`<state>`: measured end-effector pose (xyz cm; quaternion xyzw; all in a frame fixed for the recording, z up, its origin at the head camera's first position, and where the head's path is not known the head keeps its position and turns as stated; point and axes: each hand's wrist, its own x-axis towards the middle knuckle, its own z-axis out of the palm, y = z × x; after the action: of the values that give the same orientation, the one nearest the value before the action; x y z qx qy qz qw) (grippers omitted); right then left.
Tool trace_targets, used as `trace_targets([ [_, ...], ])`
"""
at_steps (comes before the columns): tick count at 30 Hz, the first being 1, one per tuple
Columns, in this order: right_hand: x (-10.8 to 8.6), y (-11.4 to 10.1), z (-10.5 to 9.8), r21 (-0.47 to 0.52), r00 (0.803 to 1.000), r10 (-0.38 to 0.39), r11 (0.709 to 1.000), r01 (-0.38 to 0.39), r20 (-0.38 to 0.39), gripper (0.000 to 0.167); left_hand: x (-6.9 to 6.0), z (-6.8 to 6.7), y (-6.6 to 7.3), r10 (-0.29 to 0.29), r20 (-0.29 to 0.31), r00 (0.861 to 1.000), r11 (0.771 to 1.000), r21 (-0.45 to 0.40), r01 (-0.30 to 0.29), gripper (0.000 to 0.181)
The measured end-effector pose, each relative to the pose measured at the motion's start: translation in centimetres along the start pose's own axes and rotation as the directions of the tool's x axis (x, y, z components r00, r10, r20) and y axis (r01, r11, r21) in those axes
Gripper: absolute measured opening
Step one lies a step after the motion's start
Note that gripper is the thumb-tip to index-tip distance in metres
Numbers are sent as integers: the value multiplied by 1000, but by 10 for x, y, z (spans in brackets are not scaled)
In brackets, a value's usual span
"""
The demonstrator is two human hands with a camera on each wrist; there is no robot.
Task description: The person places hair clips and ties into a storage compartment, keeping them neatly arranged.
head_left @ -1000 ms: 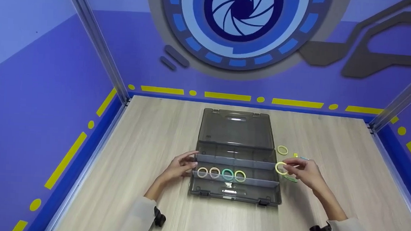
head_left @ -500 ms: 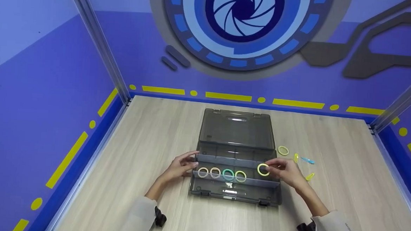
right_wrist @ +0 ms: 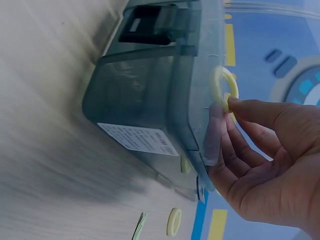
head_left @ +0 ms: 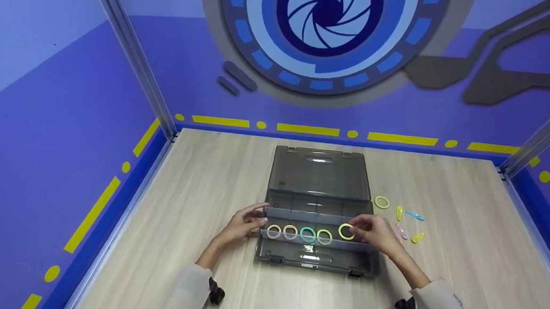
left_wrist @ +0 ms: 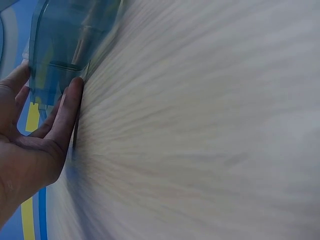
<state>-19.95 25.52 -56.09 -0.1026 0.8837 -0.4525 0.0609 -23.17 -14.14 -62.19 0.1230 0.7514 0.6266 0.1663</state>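
Observation:
A grey translucent box (head_left: 316, 265) lies with its lid (head_left: 321, 173) laid back. In its middle compartment stand several rings in a row, among them a green ring (head_left: 307, 235) and a yellow ring (head_left: 324, 237). My right hand (head_left: 378, 234) pinches another yellow ring (head_left: 346, 231) by its right side, above the right end of that compartment; the right wrist view shows this ring (right_wrist: 216, 87) between thumb and fingers near the box's wall (right_wrist: 135, 95). My left hand (head_left: 239, 224) touches the box's left side, fingers fairly straight, thumb apart, as the left wrist view also shows (left_wrist: 40, 130).
Right of the box on the wooden table (head_left: 447, 276) lie a pale yellow ring (head_left: 381, 202), a blue clip (head_left: 415, 215), a pink clip (head_left: 401, 231) and two yellow clips (head_left: 399, 213). Patterned blue walls (head_left: 237, 162) stand around the table.
My right hand has moved left with the yellow ring, from beside the box to over its middle compartment. The clips it covered now show. My left hand has stayed at the box's side.

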Motion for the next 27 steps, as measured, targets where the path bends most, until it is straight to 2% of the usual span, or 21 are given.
trace_targets([
  [5, 3, 0, 6, -103, 999, -35, 994, 34, -7, 11, 1, 0, -1, 10, 6, 1000, 1000, -2, -10, 54],
  [9, 4, 2, 12, -181, 1000, -18, 983, 18, 2, 9, 2, 0, -1, 25, 17, 1000, 1000, 5, -25, 53],
  [17, 8, 1, 20, -308, 1000, 17, 951, -13, 12, 8, 0, 0, -1, -3, 18, 1000, 1000, -25, 4, 54],
  [23, 10, 1, 21, -337, 999, 44, 941, -33, 25, 8, 0, 1, -1, -4, 14, 1000, 1000, -19, 4, 53],
  [27, 10, 0, 21, -327, 999, 34, 945, -21, 33, 8, 0, 1, -1, -17, 15, 1000, 999, -44, 17, 53],
])
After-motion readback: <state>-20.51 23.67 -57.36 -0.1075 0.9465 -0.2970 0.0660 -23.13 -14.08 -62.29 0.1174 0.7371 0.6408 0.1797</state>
